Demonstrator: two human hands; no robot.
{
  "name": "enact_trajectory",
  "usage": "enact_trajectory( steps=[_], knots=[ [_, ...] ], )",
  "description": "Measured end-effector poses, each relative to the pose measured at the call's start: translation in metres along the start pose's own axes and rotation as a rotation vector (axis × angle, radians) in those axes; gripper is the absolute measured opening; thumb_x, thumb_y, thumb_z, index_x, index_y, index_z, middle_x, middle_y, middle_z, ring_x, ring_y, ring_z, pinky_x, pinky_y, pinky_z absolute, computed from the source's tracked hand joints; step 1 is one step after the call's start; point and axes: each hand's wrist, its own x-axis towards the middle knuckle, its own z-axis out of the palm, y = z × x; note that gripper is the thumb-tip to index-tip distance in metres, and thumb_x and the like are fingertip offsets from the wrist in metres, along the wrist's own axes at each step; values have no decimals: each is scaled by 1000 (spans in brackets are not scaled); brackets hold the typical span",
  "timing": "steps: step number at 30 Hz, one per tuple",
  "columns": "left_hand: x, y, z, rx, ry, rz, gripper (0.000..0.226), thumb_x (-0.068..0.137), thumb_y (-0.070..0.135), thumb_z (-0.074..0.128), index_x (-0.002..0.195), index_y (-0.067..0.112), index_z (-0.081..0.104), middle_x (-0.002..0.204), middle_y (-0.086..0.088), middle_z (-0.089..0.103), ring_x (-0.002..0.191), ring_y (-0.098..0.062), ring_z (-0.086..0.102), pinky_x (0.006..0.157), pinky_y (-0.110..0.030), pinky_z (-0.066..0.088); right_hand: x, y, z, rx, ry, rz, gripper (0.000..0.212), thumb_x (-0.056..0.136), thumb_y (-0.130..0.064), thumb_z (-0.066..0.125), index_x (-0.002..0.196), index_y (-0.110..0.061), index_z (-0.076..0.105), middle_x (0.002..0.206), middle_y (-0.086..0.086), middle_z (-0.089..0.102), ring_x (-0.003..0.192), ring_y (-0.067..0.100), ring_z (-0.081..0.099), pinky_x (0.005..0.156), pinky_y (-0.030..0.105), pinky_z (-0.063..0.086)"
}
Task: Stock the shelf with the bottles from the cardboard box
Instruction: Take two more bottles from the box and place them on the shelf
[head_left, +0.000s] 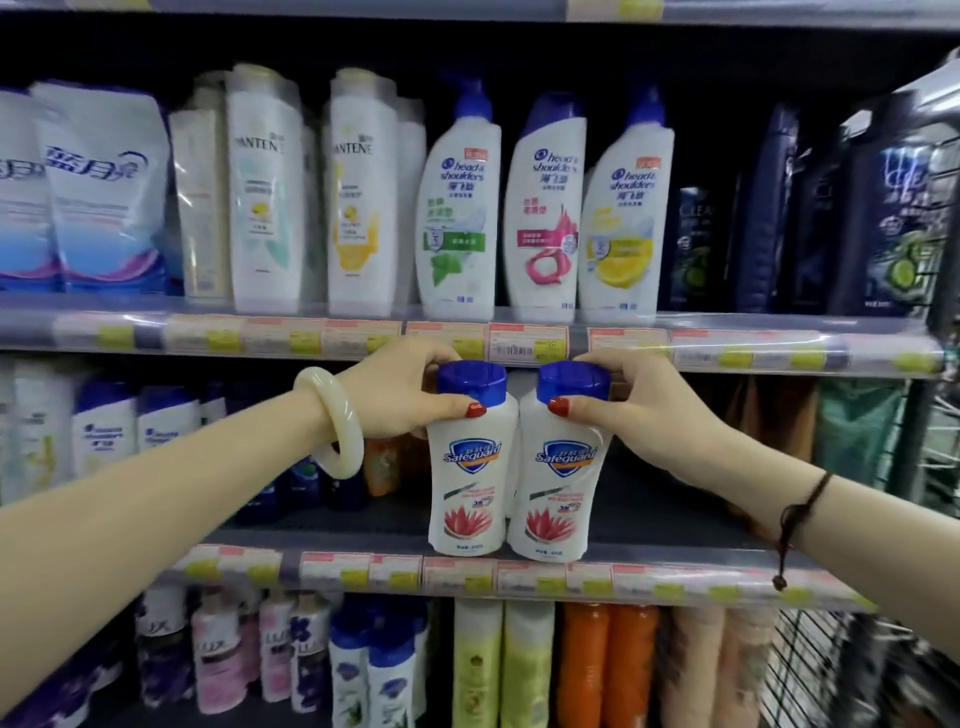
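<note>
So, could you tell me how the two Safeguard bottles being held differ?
The left bottle stands about upright; the right bottle leans, cap rightward. The left hand holds the left bottle, the right hand the right bottle. Both share white bodies, blue caps and red-flower labels.
</note>
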Motion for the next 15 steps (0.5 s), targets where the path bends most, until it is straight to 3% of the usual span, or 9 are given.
enact_trajectory(
  steps=[7, 10, 12, 15],
  knots=[
    [10, -5, 5, -60, 18, -11, 36, 76, 20, 73, 107, 7, 62, 101, -10, 68, 92, -20, 68, 71, -44, 60, 6, 15, 0, 35, 8, 20, 35, 78, -19, 72, 112, -14, 64, 103, 2, 70, 95, 15, 66, 82, 32, 56],
    [8, -15, 12, -126, 35, 11, 43, 69, 9, 78, 109, 10, 61, 104, -1, 70, 96, -12, 67, 77, -27, 58, 5, 19, 1, 81, 16, 47, 38, 77, -18, 74, 113, -16, 61, 104, 1, 69, 95, 14, 66, 82, 31, 56],
    [4, -21, 21, -210, 53, 21, 53, 67, 2, 79, 113, 18, 59, 105, 8, 68, 93, -1, 67, 73, -13, 54, 0, 25, 6, 129, 22, 82, 42, 75, -15, 75, 112, -21, 56, 104, -5, 68, 93, 9, 66, 79, 27, 57],
    [0, -35, 35, -406, 119, -22, 50, 67, -5, 76, 110, 17, 59, 99, 8, 69, 85, 2, 69, 66, -13, 54, -12, 39, 19, 175, 44, 110, 49, 74, -13, 76, 113, -26, 49, 103, -10, 66, 90, 2, 66, 72, 20, 57]
  ],
)
